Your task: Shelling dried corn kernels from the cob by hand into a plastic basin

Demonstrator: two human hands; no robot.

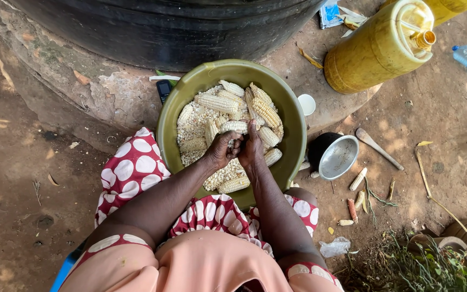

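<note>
Both hands meet over the middle of the green basin (293,135), which rests on the person's lap. The left hand (222,150) and the right hand (252,147) are closed together on one maize cob (232,144), of which only a pale sliver shows between the fingers. How the cob's long axis runs cannot be told for certain; from the way the two fists sit side by side, it seems to lie across, from one hand to the other. Each hand is as near to it as the other, since both grip it.

Beyond the hands, toward the far rim, whole cobs (217,103) are stacked, most with their long axes fanning away from the hands. Under and just nearer than the hands lies a bed of loose kernels (224,174), with another cob (233,185) at the near rim. The basin wall curves up close on both sides, so open room is mostly straight up or down into the kernels.

Out past the right hand, on the dirt ground, stand a small metal bowl (338,157), a wooden spoon (377,147) and a few stripped cobs (358,178). Farther off that way sits a yellow jerrycan (374,54). Beyond the basin rises a dark tank (163,27) on a rough ledge.
</note>
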